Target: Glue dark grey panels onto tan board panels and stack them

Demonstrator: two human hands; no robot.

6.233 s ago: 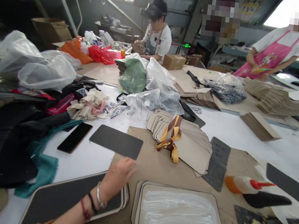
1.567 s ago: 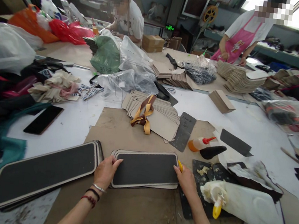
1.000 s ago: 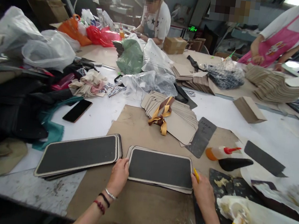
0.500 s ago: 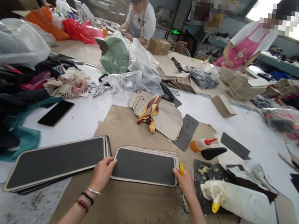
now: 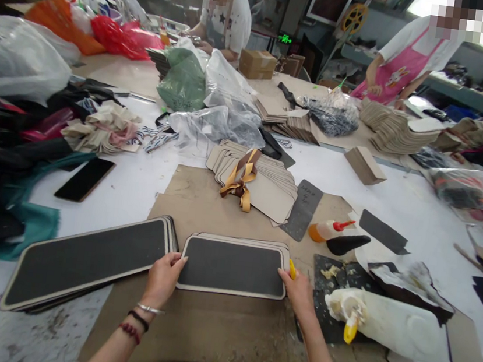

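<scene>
Head view: dk panel [image 5: 233, 267] btwn L grip [image 5: 162, 279] & R grip [image 5: 300, 294], touching both.

Bare hands [image 5: 163, 280]: two. Silver, black and dark-red wrist bracelets [image 5: 150, 309]: three. Stacks of dark grey rounded panels with beige borders [image 5: 234, 268]: two. Knotted yellow-and-brown ribbon [image 5: 237, 187]: one. Black rectangular phone [image 5: 85, 179]: one. Near-side red-nozzled squeeze bottle of orange liquid [image 5: 323, 231]: one. Translucent green plastic bag [image 5: 186, 77]: one. Aproned co-workers in white short sleeves [image 5: 415, 58]: two.
</scene>
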